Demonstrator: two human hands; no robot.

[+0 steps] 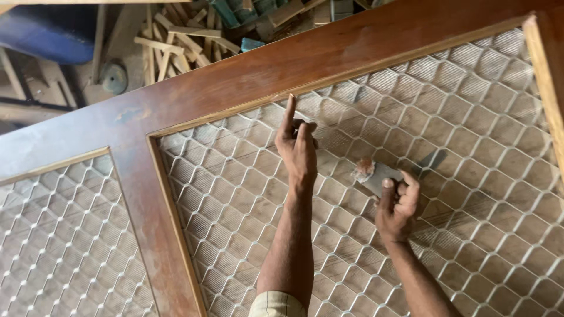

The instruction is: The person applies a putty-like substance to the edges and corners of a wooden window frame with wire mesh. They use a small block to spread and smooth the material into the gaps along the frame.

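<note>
Putty knife (385, 176) with a reddish-brown lump on its blade, pinched in right hand (398, 208) fingers over the patterned glass panel (470, 147). Left hand (298, 149) beside it, forefinger stretched to the pale beading (329, 82) under the brown door frame (247, 79), other fingers curled. Scrap wood (176, 41) on floor beyond.

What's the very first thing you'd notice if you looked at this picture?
A big brown wooden door frame filled with honeycomb-patterned glass panels takes up nearly the whole view. In the middle, the left hand presses a finger along the panel's top edge, while the right hand holds a flat scraper with a lump of putty on it. Wood scraps lie heaped at the top.
</note>
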